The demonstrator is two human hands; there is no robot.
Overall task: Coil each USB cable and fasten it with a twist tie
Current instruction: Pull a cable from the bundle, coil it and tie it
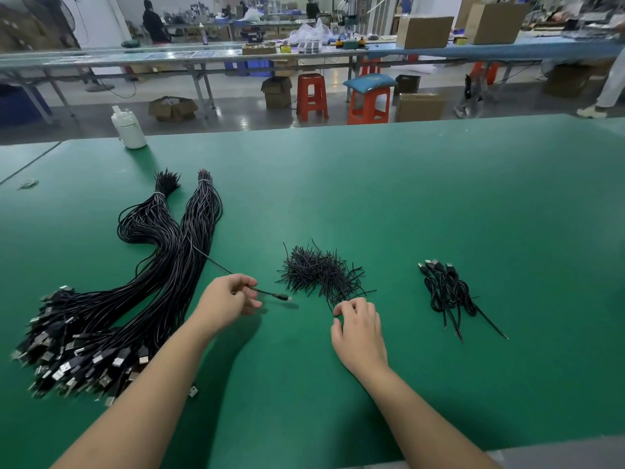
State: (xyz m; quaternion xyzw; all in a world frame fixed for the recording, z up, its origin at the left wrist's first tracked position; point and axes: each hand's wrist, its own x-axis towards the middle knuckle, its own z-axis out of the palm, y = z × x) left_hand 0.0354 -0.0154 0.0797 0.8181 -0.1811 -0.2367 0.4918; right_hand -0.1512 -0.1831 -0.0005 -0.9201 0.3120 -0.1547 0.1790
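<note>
Head view: left hand (230, 299) pinches one USB cable (216, 264) near its small plug, drawn from the bundles (162, 265). Right hand (358, 330), fingers curled, picks at the twist-tie pile (318, 275). Advice: isolate a single tie; pull the cable fully free before coiling.

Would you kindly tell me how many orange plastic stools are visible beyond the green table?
3: one bare orange plastic stool, one cushioned, one behind under the bench; others may be hidden.

Hands (230, 296) at cable (216, 264), ties (318, 272)
</note>
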